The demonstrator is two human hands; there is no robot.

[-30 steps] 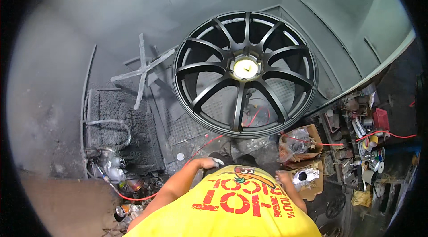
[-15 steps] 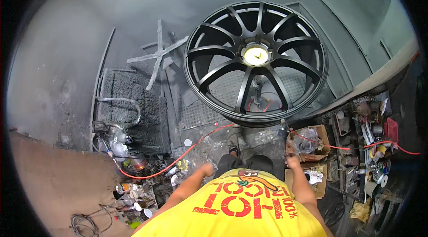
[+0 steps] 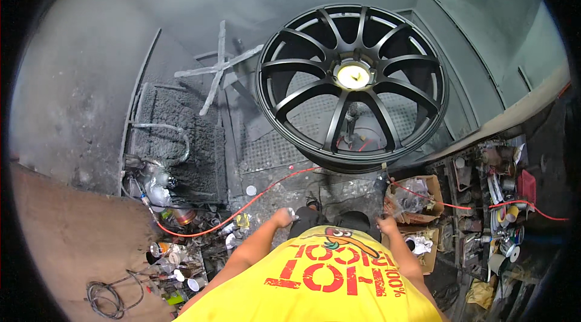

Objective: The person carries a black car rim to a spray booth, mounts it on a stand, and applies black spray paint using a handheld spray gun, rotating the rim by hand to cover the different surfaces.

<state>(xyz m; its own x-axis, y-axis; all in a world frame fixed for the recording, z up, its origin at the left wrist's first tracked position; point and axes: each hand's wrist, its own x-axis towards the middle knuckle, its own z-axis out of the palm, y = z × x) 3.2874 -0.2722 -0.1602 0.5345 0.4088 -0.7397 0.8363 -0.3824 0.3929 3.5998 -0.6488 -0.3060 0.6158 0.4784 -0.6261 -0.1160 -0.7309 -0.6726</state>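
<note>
Black wheel rim (image 3: pixel 342 104): raised and face-up in the upper part of the head view, right of centre, beyond both hands and touched by neither; slim spokes fan out around a bright yellowish centre (image 3: pixel 353 76).
Left hand (image 3: pixel 281 218): low in front of the body, beside the dark-clad left leg, fingers curled inward; a small pale patch (image 3: pixel 293 213) shows at the fingertips, and I cannot tell whether they pinch it.
Right hand (image 3: pixel 386 223): near the other leg, just beside the boxes, fingers bent; a dark object (image 3: pixel 379 189) shows just beyond it, and I cannot tell whether the fingers close on that.
Yellow shirt (image 3: pixel 302 310): fills the lower middle, with red lettering and a cartoon print; bare forearms reach forward on either side.
Red hose (image 3: pixel 261 192): bends across the floor from the rim's near edge to the clutter at left; another red stretch crosses the upper box toward the shelving.
Cardboard boxes (image 3: pixel 437 187): two, the farther holding clear plastic (image 3: pixel 414 189), the nearer crumpled white paper (image 3: pixel 422 244).
Grey cross (image 3: pixel 219 69): tilted, left of the rim, with a rough dark panel (image 3: pixel 172 146) below it.
Shelving: at right, crowded with cans and a red basket (image 3: pixel 528 186).
Coiled cable (image 3: pixel 106 298): dark, at lower left.
</note>
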